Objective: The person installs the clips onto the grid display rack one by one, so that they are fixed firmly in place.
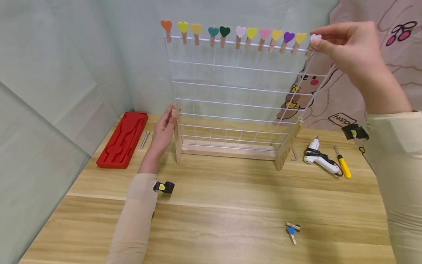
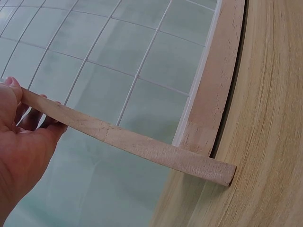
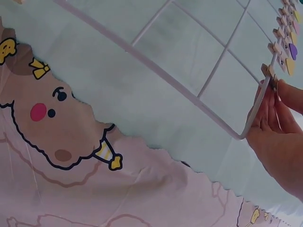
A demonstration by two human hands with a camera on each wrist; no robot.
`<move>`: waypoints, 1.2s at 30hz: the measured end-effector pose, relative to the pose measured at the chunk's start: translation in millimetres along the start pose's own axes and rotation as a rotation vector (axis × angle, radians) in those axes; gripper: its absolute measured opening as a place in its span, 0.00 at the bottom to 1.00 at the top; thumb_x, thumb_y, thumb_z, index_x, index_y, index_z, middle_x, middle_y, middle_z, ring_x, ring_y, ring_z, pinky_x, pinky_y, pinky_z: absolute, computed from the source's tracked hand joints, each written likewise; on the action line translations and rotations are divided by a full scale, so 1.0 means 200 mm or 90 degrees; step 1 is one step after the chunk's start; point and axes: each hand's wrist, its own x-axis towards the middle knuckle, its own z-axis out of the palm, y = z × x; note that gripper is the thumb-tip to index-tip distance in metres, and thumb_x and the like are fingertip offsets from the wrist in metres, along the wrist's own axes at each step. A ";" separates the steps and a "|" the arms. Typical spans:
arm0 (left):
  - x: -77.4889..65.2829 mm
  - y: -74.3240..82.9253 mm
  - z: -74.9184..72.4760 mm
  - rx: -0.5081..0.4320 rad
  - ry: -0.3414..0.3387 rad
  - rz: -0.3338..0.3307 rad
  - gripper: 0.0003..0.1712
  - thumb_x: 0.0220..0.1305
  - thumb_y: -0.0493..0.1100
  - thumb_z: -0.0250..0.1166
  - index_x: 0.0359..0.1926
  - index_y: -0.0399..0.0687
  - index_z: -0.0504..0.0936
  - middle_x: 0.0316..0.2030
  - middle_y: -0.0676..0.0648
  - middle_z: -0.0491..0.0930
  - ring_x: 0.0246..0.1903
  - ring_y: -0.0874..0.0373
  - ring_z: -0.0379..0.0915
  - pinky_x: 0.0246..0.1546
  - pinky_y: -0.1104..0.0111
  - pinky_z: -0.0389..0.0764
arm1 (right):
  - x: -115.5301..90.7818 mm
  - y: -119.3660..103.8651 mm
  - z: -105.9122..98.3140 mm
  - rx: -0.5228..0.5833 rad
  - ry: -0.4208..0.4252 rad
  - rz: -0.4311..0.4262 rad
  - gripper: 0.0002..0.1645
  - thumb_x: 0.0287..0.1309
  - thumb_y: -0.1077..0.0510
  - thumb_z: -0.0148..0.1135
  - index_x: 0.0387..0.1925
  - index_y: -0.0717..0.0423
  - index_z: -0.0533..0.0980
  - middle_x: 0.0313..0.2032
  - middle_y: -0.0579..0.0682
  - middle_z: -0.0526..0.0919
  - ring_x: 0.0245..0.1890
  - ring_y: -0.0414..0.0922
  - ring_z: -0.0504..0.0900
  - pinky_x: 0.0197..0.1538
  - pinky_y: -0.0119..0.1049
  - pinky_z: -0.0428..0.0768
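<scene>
A white wire grid (image 1: 242, 88) stands upright in a wooden stand (image 1: 227, 151) on the table. My left hand (image 1: 163, 126) grips the upper end of the stand's left side post (image 2: 123, 137), thumb on one side and fingers on the other. At the grid's top right corner, my right hand (image 1: 357, 51) pinches a small wooden clothespin (image 3: 268, 71) with a white heart (image 1: 315, 37). Along the top wire to its left runs a row of heart clothespins, from an orange one (image 1: 166, 25) to a yellow one (image 1: 300, 38).
Two loose clothespins, one with a blue heart (image 1: 291, 231), lie on the near right of the table. A red molded tray (image 1: 122, 141) and a metal bolt (image 1: 145, 140) sit left. Right of the stand are a hex key (image 1: 294, 154), white glue gun (image 1: 319, 159) and yellow-handled screwdriver (image 1: 344, 167).
</scene>
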 end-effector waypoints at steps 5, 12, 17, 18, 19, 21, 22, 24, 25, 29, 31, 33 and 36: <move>0.01 -0.04 -0.01 -0.004 0.000 0.001 0.28 0.65 0.47 0.45 0.65 0.50 0.52 0.59 0.44 0.63 0.59 0.59 0.57 0.60 0.64 0.57 | -0.02 0.03 0.01 -0.015 0.001 -0.020 0.26 0.45 0.49 0.61 0.49 0.49 0.73 0.38 0.41 0.77 0.38 0.34 0.73 0.36 0.15 0.69; 0.03 -0.11 -0.02 0.012 0.008 -0.001 0.29 0.63 0.50 0.46 0.65 0.54 0.53 0.59 0.47 0.64 0.58 0.62 0.57 0.59 0.66 0.58 | -0.12 0.05 0.00 -0.037 0.061 -0.123 0.22 0.48 0.56 0.61 0.48 0.51 0.74 0.40 0.42 0.78 0.37 0.35 0.73 0.40 0.17 0.70; 0.04 -0.11 -0.03 0.013 0.014 0.006 0.29 0.63 0.50 0.46 0.65 0.54 0.53 0.59 0.47 0.63 0.59 0.62 0.56 0.59 0.66 0.58 | -0.21 0.12 0.03 -0.106 0.052 -0.223 0.17 0.48 0.61 0.61 0.44 0.54 0.76 0.38 0.43 0.79 0.36 0.34 0.74 0.40 0.17 0.70; 0.04 -0.11 -0.03 0.011 0.016 0.007 0.29 0.63 0.50 0.46 0.65 0.54 0.53 0.59 0.47 0.63 0.59 0.62 0.56 0.59 0.67 0.58 | -0.24 0.14 0.04 -0.135 0.048 -0.249 0.16 0.49 0.61 0.61 0.44 0.54 0.76 0.39 0.44 0.79 0.36 0.33 0.73 0.40 0.18 0.69; 0.04 -0.10 -0.03 0.009 0.016 0.008 0.29 0.63 0.50 0.46 0.65 0.53 0.53 0.59 0.47 0.64 0.59 0.61 0.57 0.59 0.66 0.58 | -0.26 0.18 0.06 -0.152 0.041 -0.277 0.16 0.48 0.63 0.61 0.42 0.56 0.77 0.39 0.45 0.79 0.36 0.33 0.73 0.40 0.18 0.70; 0.04 -0.10 -0.03 0.004 0.014 0.009 0.29 0.63 0.49 0.46 0.65 0.53 0.53 0.59 0.46 0.64 0.58 0.61 0.57 0.59 0.66 0.58 | -0.31 0.25 0.10 -0.177 0.013 -0.334 0.15 0.46 0.67 0.61 0.41 0.58 0.77 0.39 0.46 0.80 0.35 0.32 0.74 0.40 0.19 0.71; 0.05 -0.10 -0.03 0.003 0.013 0.011 0.29 0.63 0.49 0.46 0.65 0.54 0.53 0.58 0.46 0.64 0.58 0.61 0.57 0.59 0.66 0.59 | -0.34 0.29 0.11 -0.186 -0.011 -0.351 0.16 0.45 0.68 0.62 0.40 0.58 0.77 0.39 0.46 0.80 0.35 0.32 0.74 0.39 0.19 0.71; 0.05 -0.10 -0.03 0.000 0.014 0.013 0.28 0.63 0.49 0.46 0.64 0.54 0.54 0.58 0.46 0.65 0.58 0.61 0.58 0.59 0.66 0.59 | -0.40 0.38 0.16 -0.189 -0.060 -0.388 0.18 0.41 0.71 0.63 0.39 0.58 0.78 0.37 0.46 0.81 0.34 0.31 0.74 0.39 0.19 0.71; 0.05 -0.10 -0.03 -0.002 0.014 0.012 0.28 0.63 0.48 0.46 0.64 0.54 0.54 0.58 0.46 0.65 0.58 0.61 0.58 0.59 0.65 0.59 | -0.44 0.43 0.18 -0.187 -0.085 -0.406 0.20 0.39 0.72 0.64 0.39 0.58 0.78 0.36 0.46 0.81 0.34 0.31 0.74 0.38 0.20 0.71; 0.05 -0.08 -0.03 -0.014 0.015 0.006 0.28 0.63 0.48 0.46 0.64 0.54 0.54 0.58 0.45 0.65 0.58 0.60 0.58 0.59 0.65 0.59 | -0.58 0.64 0.27 -0.209 -0.158 -0.432 0.23 0.35 0.71 0.67 0.39 0.52 0.78 0.31 0.43 0.81 0.31 0.32 0.75 0.35 0.20 0.72; 0.04 -0.07 -0.02 -0.019 0.012 0.006 0.28 0.64 0.47 0.46 0.64 0.52 0.54 0.58 0.44 0.64 0.58 0.59 0.58 0.59 0.65 0.59 | -0.66 0.74 0.30 -0.225 -0.188 -0.421 0.23 0.37 0.69 0.67 0.39 0.50 0.78 0.31 0.41 0.81 0.30 0.32 0.75 0.33 0.20 0.72; 0.03 -0.05 -0.01 -0.023 0.008 0.008 0.28 0.64 0.45 0.45 0.65 0.50 0.53 0.58 0.43 0.64 0.58 0.59 0.58 0.59 0.64 0.59 | -0.75 0.85 0.32 -0.237 -0.221 -0.385 0.22 0.38 0.67 0.67 0.40 0.48 0.77 0.30 0.38 0.80 0.29 0.32 0.75 0.32 0.21 0.72; 0.02 -0.02 0.01 -0.020 0.005 0.010 0.27 0.65 0.44 0.45 0.64 0.48 0.53 0.58 0.42 0.64 0.58 0.59 0.58 0.59 0.64 0.59 | -0.89 0.98 0.34 -0.235 -0.264 -0.338 0.21 0.39 0.66 0.66 0.40 0.49 0.78 0.30 0.38 0.80 0.29 0.32 0.76 0.31 0.24 0.74</move>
